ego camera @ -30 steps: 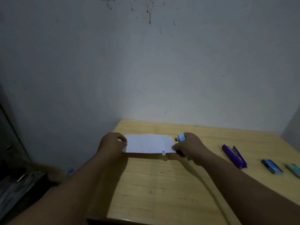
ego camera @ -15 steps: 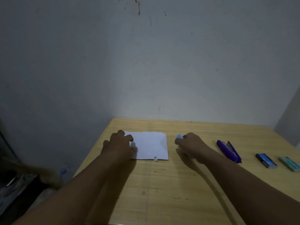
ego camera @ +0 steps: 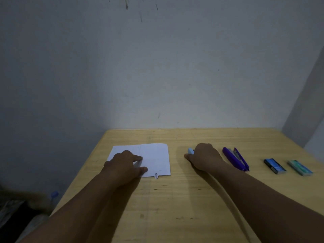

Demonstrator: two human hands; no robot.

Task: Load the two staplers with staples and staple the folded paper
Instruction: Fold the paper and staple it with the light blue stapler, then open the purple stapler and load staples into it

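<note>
Head view: wooden counter (ego camera: 201, 199) against a grey wall (ego camera: 157, 67), dim light. Folded paper (ego camera: 154, 158) lying flat near the far left corner of the counter, white, with a small tab or clip-like mark (ego camera: 156, 175) at its near edge; too small to tell what it is. Left hand (ego camera: 125, 166) resting palm-down on the near left part of the paper, fingers loosely spread and flat, pinning the sheet rather than gripping it; grip released. Right hand (ego camera: 204, 159) resting on the counter just right of the paper and apart from it, fingers curled into a clenched grip around a light blue stapler (ego camera: 190, 151), only the tip of which shows past the knuckles toward the far edge. Purple stapler (ego camera: 235, 159) lying just right of the right hand, hinged open, its two arms angled from the far edge toward the near right. Dark blue staple box (ego camera: 274, 166) further right, well apart from the purple stapler. Teal staple box (ego camera: 300, 167) beside it, close to the right edge of the counter. Both forearms reaching in from the near edge. Off the left edge of the counter, low down, a bottle with a blue cap (ego camera: 54, 194), blurred in shadow.
</note>
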